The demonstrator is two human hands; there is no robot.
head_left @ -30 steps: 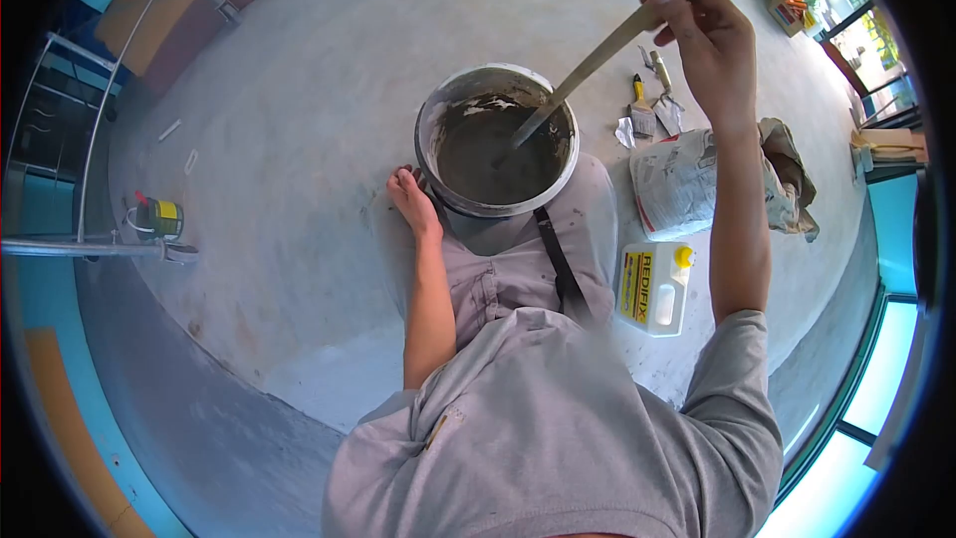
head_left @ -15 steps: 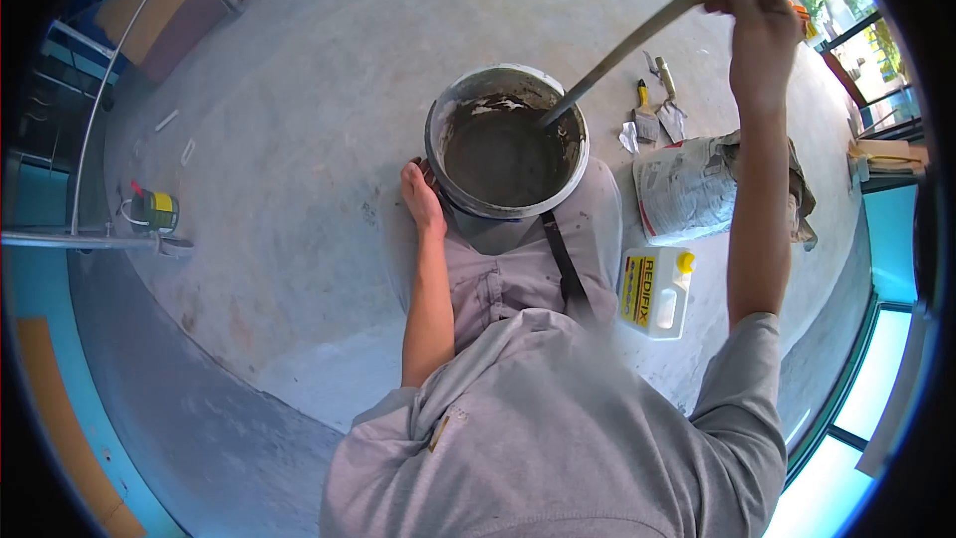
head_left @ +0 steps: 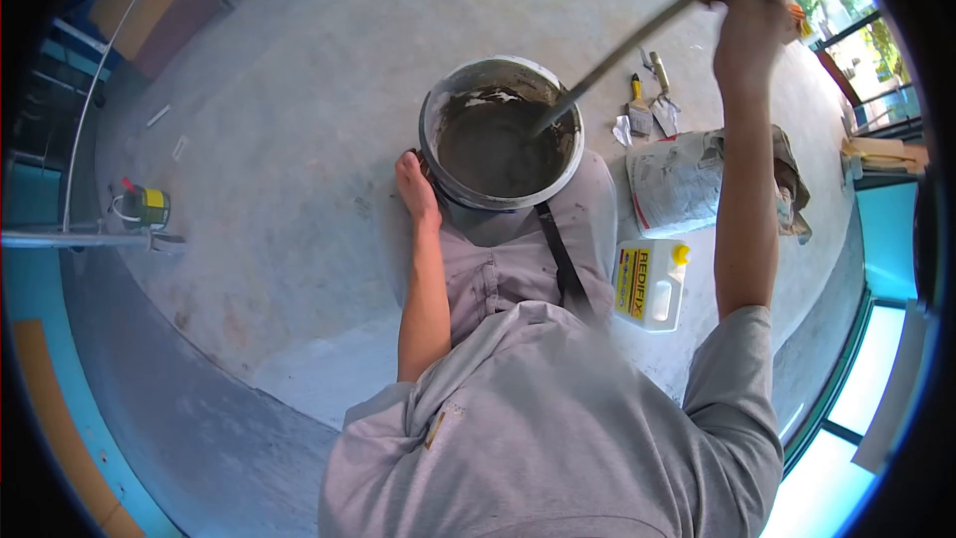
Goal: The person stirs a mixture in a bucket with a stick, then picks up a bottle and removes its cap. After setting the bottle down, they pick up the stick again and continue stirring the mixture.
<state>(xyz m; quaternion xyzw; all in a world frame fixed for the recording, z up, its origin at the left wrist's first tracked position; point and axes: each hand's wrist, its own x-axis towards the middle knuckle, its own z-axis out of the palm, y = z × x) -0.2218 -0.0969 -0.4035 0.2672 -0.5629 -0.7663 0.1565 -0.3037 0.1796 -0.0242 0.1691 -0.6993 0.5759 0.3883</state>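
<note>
A round bucket point(head_left: 428, 130) stands between my knees, with wet grey mortar point(head_left: 488, 151) inside and dried smears on its inner wall. My left hand point(head_left: 416, 189) is against the bucket's left side, its fingers curled round and partly hidden behind the wall. High at the right, my right hand point(head_left: 749, 20), blurred by motion, is closed round the upper part of a long stick point(head_left: 632, 45). The stick slants down to the left, and its lower end is sunk in the mortar.
To the right lie a paintbrush point(head_left: 638, 115), a trowel point(head_left: 663, 105), a crumpled bag point(head_left: 682, 179) and a white jerrycan point(head_left: 652, 287) labelled REDIFIX. A small green pail point(head_left: 152, 207) stands far left beside a metal frame point(head_left: 90, 237).
The stick's lower end has shifted left through the mortar, and my right hand has moved slightly left. My left hand stays at the bucket. The view has shifted a little.
</note>
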